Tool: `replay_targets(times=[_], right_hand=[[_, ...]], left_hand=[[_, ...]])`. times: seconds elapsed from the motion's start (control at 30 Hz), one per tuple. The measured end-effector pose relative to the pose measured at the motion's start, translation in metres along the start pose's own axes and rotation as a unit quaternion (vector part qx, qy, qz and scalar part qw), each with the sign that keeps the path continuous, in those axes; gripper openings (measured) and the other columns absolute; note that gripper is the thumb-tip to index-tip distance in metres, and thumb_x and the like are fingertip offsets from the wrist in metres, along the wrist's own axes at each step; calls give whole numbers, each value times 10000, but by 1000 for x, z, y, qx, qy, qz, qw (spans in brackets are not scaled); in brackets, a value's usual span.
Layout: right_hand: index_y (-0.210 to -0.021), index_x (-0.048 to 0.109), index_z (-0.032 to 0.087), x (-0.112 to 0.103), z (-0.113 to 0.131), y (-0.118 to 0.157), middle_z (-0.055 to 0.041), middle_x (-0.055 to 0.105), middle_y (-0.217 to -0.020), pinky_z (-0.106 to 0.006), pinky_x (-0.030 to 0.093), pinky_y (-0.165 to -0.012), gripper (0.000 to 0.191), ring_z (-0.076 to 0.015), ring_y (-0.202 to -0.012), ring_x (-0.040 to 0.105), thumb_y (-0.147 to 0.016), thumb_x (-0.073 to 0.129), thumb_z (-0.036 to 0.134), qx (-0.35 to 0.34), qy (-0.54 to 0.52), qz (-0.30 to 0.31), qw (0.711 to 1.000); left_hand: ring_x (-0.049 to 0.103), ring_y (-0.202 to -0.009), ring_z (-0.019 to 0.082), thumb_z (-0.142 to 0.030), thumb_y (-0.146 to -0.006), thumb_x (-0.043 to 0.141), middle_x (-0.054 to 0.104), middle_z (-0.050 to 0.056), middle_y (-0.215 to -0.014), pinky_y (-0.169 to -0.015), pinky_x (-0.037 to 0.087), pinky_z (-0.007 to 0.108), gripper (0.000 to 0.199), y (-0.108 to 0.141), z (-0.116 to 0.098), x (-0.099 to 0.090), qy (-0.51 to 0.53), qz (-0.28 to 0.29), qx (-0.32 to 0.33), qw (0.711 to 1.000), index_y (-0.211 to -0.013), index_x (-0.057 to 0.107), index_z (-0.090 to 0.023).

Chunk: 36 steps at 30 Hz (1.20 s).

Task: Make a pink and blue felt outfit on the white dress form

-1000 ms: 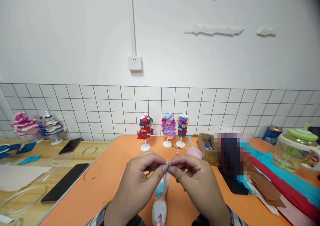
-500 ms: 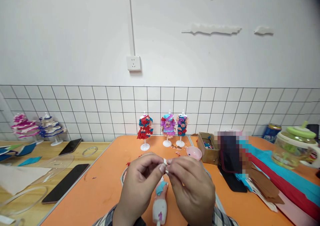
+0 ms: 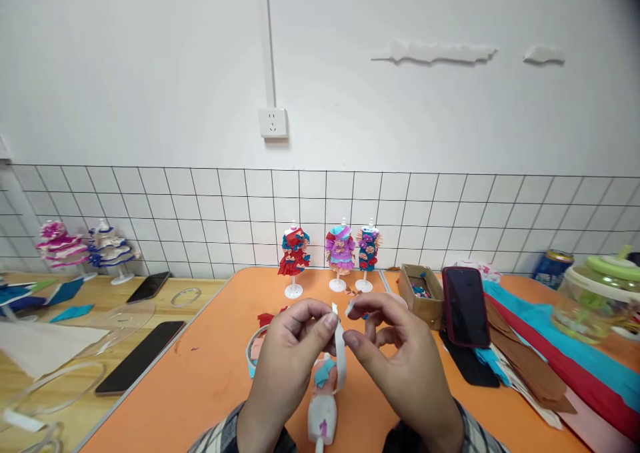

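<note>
My left hand (image 3: 300,356) is closed, its thumb and forefinger pinching a narrow white strip of tape (image 3: 341,359), which curls down from the fingertips. Just right of the strip, my right hand (image 3: 400,349) has its thumb and forefinger apart. A tiny white scrap (image 3: 350,307) shows at that forefinger's tip; whether it sticks there I cannot tell. Below and between my hands a small white dress form (image 3: 323,416) lies on the orange table, a blue fabric piece (image 3: 324,374) on its upper part. A round, pale-rimmed container (image 3: 250,356) is partly hidden behind my left hand.
Several dressed miniature forms, one in a red dress (image 3: 294,256), stand by the tiled wall. At right are a cardboard box (image 3: 423,289), an upright phone (image 3: 466,306), fabric strips (image 3: 565,346) and a transparent jug (image 3: 590,299). Another phone (image 3: 140,358) lies left.
My hands have moved apart at the fingertips; my right thumb and forefinger have opened. More of the white strip now shows, hanging from my left hand. The view has shifted slightly left.
</note>
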State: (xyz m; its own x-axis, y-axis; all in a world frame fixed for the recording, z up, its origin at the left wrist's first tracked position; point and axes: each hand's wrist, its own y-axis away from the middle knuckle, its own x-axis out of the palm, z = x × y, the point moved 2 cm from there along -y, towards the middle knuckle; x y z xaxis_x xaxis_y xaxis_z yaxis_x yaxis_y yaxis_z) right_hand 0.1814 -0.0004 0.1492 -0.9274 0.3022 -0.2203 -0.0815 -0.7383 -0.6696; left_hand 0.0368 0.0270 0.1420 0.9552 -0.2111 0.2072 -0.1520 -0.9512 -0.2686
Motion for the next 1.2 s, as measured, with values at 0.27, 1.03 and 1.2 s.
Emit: replay_targets(times=[0.27,1.03,1.2], right_hand=[[-825,666,215,-4,-1,-2,-29,618,-826,-175,497,-470,74,-135,-704,581,-778,655,270,66,-79,34,994],[-945,420,240,-5,-37,17,25,582,-774,-203,499,-519,240,-120,-689,595,-875,598,385,234,-238,187,924],[-927,452,211,22,-108,50,17,496,-774,-199,421,-520,236,-133,-745,543,-893,516,436,234,-236,210,920]], left_hand=[[599,-560,109,-354,-764,723,632,-13,-641,-543,491,196,219,2,-8,1,-46,2,-7,999,-759,651,-147],[576,-708,152,-291,-802,696,597,-11,-840,-626,531,285,988,-6,-22,-44,-208,12,79,975,-1509,10,-367],[599,-912,184,-264,-792,672,583,56,-1078,-872,496,407,1093,-6,57,-64,-249,32,54,967,-1488,-168,-312]])
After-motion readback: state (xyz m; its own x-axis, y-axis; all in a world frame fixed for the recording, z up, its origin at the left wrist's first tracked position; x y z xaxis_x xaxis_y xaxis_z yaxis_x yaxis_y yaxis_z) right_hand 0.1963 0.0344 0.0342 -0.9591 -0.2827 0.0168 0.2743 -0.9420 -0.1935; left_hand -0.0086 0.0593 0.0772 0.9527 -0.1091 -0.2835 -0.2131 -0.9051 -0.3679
